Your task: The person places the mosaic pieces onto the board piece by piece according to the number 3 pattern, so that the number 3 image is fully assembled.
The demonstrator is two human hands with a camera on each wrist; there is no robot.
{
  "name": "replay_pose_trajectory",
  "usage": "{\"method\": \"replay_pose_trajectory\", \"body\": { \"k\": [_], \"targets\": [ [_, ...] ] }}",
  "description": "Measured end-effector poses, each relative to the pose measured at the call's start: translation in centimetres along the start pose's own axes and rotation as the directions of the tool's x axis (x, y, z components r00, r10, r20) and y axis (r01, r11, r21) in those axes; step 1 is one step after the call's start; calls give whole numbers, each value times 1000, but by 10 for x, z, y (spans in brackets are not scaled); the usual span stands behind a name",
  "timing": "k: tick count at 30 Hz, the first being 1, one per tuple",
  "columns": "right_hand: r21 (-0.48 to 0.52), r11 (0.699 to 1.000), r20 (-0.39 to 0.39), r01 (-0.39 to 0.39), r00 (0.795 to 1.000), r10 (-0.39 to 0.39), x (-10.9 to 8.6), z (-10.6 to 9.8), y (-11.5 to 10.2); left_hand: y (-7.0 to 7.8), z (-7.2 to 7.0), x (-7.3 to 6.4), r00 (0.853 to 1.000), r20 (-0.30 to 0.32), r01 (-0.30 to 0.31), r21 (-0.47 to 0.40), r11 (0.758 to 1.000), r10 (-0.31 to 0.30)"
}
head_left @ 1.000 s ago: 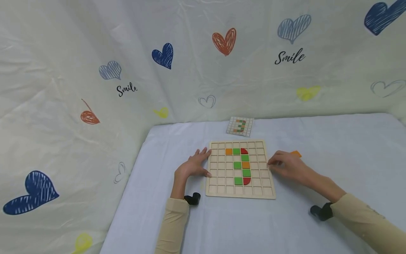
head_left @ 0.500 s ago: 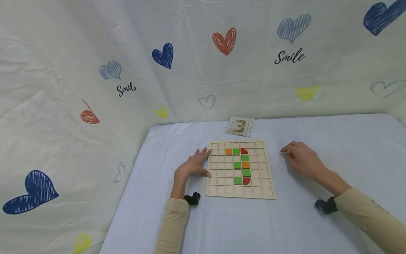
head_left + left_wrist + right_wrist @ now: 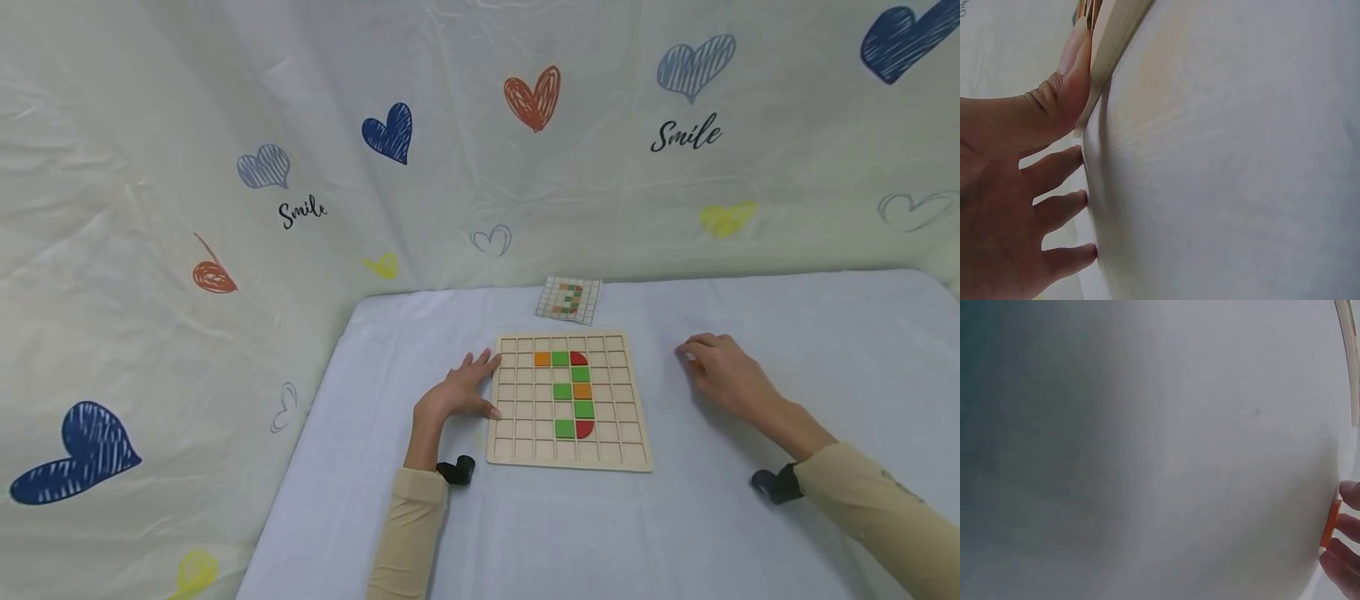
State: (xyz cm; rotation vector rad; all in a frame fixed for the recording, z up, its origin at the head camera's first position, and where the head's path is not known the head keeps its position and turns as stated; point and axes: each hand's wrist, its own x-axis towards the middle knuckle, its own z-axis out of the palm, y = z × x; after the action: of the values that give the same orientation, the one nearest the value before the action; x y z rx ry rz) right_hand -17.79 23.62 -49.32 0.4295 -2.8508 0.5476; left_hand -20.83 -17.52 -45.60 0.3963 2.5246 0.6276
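Observation:
A square wooden grid board lies on the table, with green, orange and red tiles set in its cells in a shape like a 3. Spread fingers of my left hand rest at the board's left edge; in the left wrist view the thumb touches its rim. To the right of the board, my right hand is down at the cloth with bent fingers. The right wrist view shows an orange tile pinched between its fingertips. From the head view that tile is hidden under the hand.
Behind the board lies a small pattern card printed with a similar coloured figure. White cloth covers the table. A curtain printed with hearts hangs along the back and left.
My right hand has moved from the board's right edge outward to the orange tile, which was visible beyond it and is now covered. My left hand has stayed in place.

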Motion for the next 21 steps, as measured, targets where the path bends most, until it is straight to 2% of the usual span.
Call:
{"method": "replay_pose_trajectory", "body": {
  "k": [4,11,21],
  "targets": [
    [-4,1000,-4,-3,1000,3,-3,-4,-1,2,0,0,1000,-1,5,12,1000,-5],
    [-23,1000,78,16,997,-14,-6,-11,0,2,1,0,1000,1,9,4,1000,-9],
    [-32,999,148,35,989,-30,-13,-15,-2,2,1,0,1000,-3,6,5,1000,-6]
  ]
}}
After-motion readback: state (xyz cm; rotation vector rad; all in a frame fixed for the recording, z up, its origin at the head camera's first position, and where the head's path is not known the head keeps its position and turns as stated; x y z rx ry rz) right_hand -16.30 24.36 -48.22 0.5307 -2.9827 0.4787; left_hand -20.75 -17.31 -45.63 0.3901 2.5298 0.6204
